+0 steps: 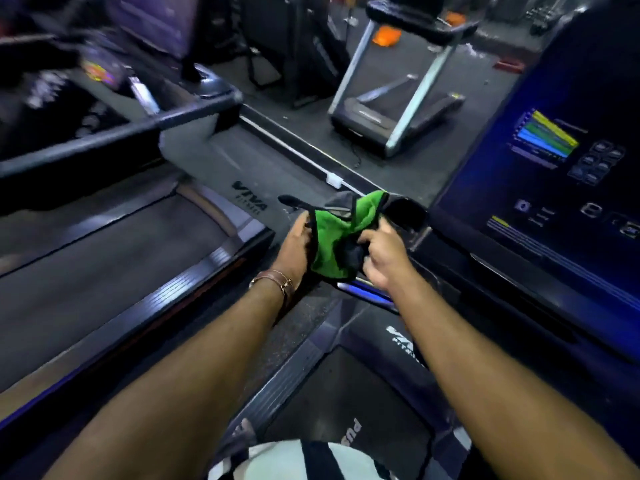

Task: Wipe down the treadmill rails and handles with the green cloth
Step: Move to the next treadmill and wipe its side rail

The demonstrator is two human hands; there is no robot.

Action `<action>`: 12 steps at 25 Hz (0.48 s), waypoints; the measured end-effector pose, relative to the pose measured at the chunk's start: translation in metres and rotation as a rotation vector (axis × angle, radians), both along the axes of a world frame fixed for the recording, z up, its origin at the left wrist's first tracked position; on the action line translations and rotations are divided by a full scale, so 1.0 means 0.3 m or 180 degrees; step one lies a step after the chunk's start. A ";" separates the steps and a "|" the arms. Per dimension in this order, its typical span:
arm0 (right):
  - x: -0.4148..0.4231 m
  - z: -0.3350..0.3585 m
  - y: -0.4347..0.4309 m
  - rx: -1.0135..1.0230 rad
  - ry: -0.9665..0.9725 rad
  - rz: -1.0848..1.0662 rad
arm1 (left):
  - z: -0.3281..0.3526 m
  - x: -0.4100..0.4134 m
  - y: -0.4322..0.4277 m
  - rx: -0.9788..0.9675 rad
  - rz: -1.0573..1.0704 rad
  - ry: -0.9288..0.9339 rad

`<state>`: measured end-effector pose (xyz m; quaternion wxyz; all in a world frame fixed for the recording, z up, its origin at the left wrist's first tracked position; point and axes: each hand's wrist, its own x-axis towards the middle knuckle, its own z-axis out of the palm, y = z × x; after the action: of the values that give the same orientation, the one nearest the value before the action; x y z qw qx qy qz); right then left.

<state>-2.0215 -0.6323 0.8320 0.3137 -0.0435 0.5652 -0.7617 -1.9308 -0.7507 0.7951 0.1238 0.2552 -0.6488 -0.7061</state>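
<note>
A green cloth with a dark edge hangs bunched between both hands in mid-frame. My left hand grips its left edge, with a bracelet on that wrist. My right hand pinches the cloth's bunched lower right part. Just behind the cloth is the dark end of a treadmill handle, leading to the console on the right. I stand on this treadmill's belt. A second treadmill lies to the left, its long dark rail crossing the upper left.
The left treadmill's belt and side step run diagonally. A third, silver-framed treadmill stands further back on the gym floor. A white floor strip runs between the machines. Orange objects lie far back.
</note>
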 end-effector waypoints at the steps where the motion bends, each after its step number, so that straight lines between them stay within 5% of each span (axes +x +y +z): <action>1: 0.031 0.005 -0.004 -0.0084 -0.0081 0.0154 | 0.008 0.047 0.002 0.0155 0.0050 0.0118; 5: 0.180 0.054 -0.012 -0.0700 -0.0723 0.1057 | 0.041 0.282 0.056 -0.0347 0.0595 0.0552; 9: 0.400 0.052 -0.091 -0.0455 -0.0080 0.1488 | 0.086 0.560 0.096 -0.0576 0.1256 0.0623; 12: 0.600 0.070 -0.149 -0.0510 -0.0206 0.1935 | 0.127 0.781 0.103 -0.0480 0.1622 0.0621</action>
<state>-1.8413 -0.6770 0.8530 0.5404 -0.2108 0.4543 -0.6761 -1.6965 -0.7196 0.8331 0.3778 0.3310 -0.5994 -0.6232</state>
